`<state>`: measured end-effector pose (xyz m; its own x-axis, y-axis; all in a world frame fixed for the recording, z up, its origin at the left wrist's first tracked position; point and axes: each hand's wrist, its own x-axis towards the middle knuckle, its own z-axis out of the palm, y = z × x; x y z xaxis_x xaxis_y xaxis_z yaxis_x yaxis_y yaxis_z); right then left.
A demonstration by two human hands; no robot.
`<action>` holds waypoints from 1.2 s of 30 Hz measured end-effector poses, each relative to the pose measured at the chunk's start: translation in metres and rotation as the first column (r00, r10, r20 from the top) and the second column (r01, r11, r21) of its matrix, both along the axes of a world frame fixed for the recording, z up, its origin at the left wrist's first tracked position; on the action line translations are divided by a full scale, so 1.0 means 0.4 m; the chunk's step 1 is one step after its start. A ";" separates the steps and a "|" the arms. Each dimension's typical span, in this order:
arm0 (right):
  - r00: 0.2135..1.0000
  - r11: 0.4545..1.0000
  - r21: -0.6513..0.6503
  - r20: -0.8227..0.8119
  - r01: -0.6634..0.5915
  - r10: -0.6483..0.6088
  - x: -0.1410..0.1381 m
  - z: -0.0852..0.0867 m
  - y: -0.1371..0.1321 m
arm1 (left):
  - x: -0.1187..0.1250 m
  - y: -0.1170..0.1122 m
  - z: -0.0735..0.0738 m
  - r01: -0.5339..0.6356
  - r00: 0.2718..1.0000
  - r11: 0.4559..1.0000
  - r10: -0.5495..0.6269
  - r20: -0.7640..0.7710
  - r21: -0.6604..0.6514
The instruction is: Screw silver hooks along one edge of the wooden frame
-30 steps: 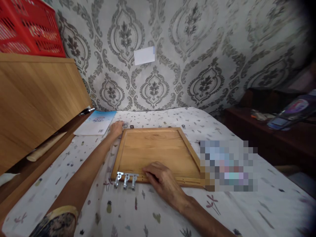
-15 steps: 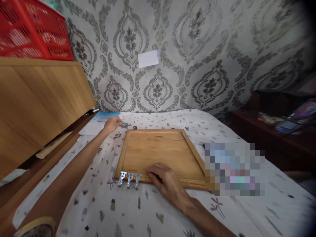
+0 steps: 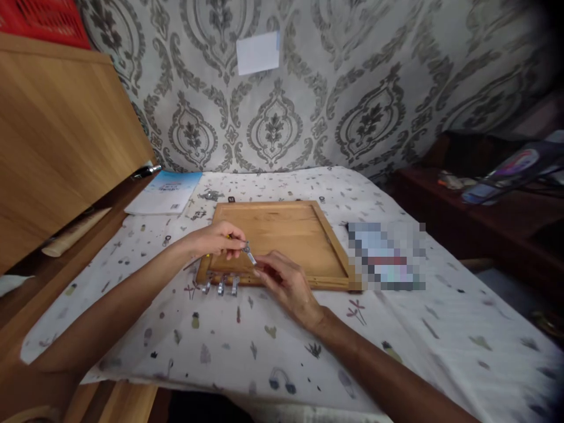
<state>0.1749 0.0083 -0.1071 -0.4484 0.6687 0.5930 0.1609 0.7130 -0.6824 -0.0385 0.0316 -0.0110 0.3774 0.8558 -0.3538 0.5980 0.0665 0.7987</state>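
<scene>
In front of me lies a framed wooden panel (image 3: 275, 238) on the patterned cloth. Over its left part, my left hand (image 3: 222, 239) pinches a small metal bracket (image 3: 251, 256). Something yellow and dark also shows by the left fingers; its kind is unclear. My right hand (image 3: 286, 282) is closed, its thumb and fingertips at the bracket's lower end. Several similar metal brackets (image 3: 221, 285) sit in a row along the panel's near left edge, below the hands.
Loose small metal parts (image 3: 210, 194) lie behind the panel's left corner. A booklet (image 3: 163, 192) rests farther left, beside a wooden cabinet (image 3: 61, 129). Right of the panel is a pixelated phone-like object (image 3: 383, 252). A patterned wall (image 3: 273, 129) rises behind the cloth (image 3: 247, 352).
My left hand has come back from the loose parts to above the panel, with a bracket in it. My right hand has risen off the panel's edge to meet it. The view has shifted.
</scene>
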 end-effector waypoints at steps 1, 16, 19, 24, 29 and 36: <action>1.000 1.000 -0.018 0.000 0.000 0.000 -0.001 0.003 -0.001 | 0.008 -0.003 -0.004 0.017 1.000 1.000 -0.017 0.001 -0.012; 0.994 0.848 -0.529 0.090 -0.005 0.062 0.004 0.011 -0.136 | -0.018 -0.087 -0.071 0.110 0.970 0.899 -0.004 -0.243 0.425; 0.996 0.816 -0.578 0.060 -0.014 0.059 0.001 0.010 -0.139 | -0.010 -0.095 -0.073 0.160 0.964 0.907 -0.058 -0.261 0.390; 0.999 0.752 -0.659 0.033 0.000 0.029 -0.008 0.016 -0.130 | 0.002 -0.089 -0.084 0.197 0.959 0.911 -0.103 -0.264 0.361; 0.998 0.750 -0.660 0.067 0.036 0.011 -0.017 0.019 -0.122 | 0.002 -0.085 -0.098 0.191 0.970 0.919 -0.121 -0.212 0.346; 0.999 0.746 -0.665 0.051 0.030 0.005 -0.020 0.017 -0.118 | 0.003 -0.081 -0.112 0.161 0.979 0.925 -0.104 -0.178 0.344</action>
<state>0.1668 -0.0388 -0.1003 -0.4522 0.8916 -0.0256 0.2104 0.0788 -0.9744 -0.0374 -0.0009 -0.0558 0.4617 0.8815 -0.0989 0.6986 -0.2926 0.6530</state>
